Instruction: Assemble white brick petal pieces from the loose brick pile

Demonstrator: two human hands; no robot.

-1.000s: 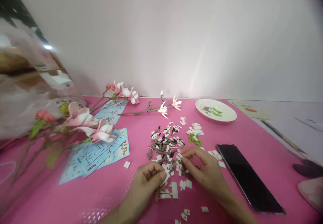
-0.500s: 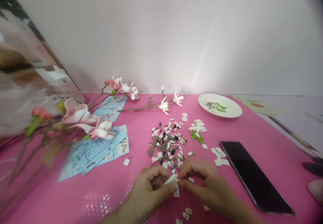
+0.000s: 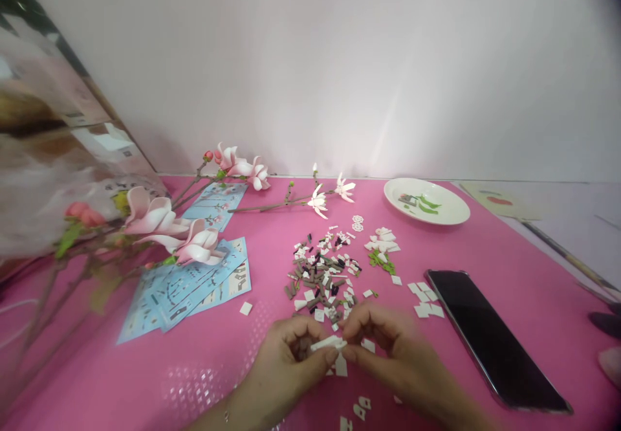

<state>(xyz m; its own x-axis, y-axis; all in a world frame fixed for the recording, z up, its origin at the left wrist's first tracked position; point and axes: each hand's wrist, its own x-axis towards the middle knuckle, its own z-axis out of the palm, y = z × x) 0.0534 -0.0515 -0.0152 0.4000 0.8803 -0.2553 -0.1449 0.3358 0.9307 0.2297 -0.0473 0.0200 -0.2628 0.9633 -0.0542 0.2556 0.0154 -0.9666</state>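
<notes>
My left hand (image 3: pixel 286 367) and my right hand (image 3: pixel 388 347) meet low in the middle of the view, and their fingertips pinch a long white plastic brick piece (image 3: pixel 328 343) from either end. Just beyond my fingers lies a loose heap of small brown, white and black bricks (image 3: pixel 323 280). A few white pieces (image 3: pixel 341 366) lie under and near my hands. A small cluster of white and green pieces (image 3: pixel 381 246) sits to the right of the heap.
The pink mat (image 3: pixel 194 379) carries blue instruction sheets (image 3: pixel 182 295), brick-built magnolia branches (image 3: pixel 194 243), a white plate (image 3: pixel 427 201) with green pieces, and a black phone (image 3: pixel 497 340) to the right of my hands. A shiny plastic bag (image 3: pixel 53 127) stands at left; a wall runs behind.
My hands have shifted slightly and now hold the white piece flatter between them. The view has drifted a little, so the plate and phone sit further right.
</notes>
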